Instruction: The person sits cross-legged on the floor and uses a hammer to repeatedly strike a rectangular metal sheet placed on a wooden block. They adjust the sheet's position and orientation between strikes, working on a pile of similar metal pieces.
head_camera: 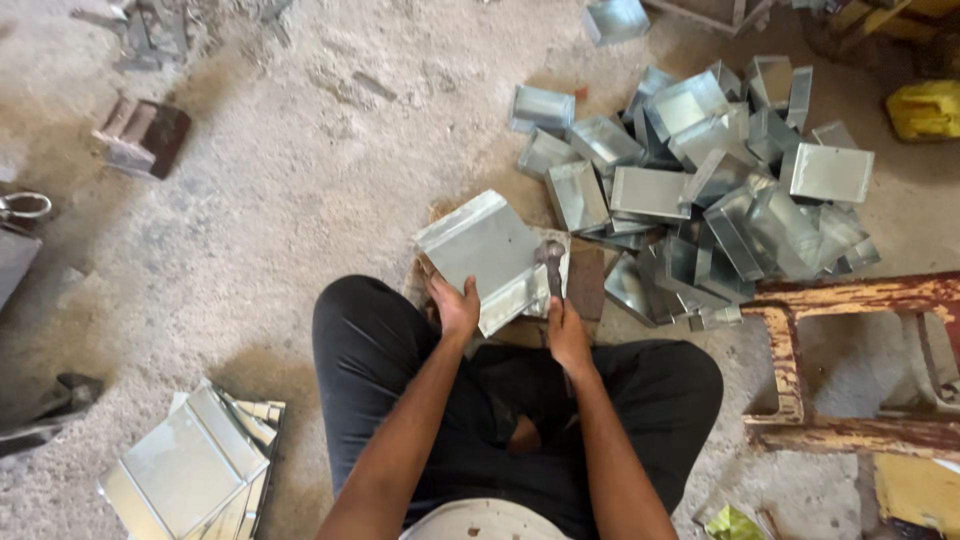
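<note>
On the floor before you, your left hand (455,308) pins a metal sheet (487,255). Your right hand (567,335) grips a hammer (552,262), its head on the sheet's edge.

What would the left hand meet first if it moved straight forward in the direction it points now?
The left hand already rests on the near edge of the folded metal sheet, so that comes first. Beyond the sheet lies bare dusty floor, with a small open metal box farther off, though depth is hard to judge.

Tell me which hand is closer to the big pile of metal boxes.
Right. The right hand grips a hammer just beside the pile of metal boxes; the left hand holds the metal sheet farther from it.
</note>
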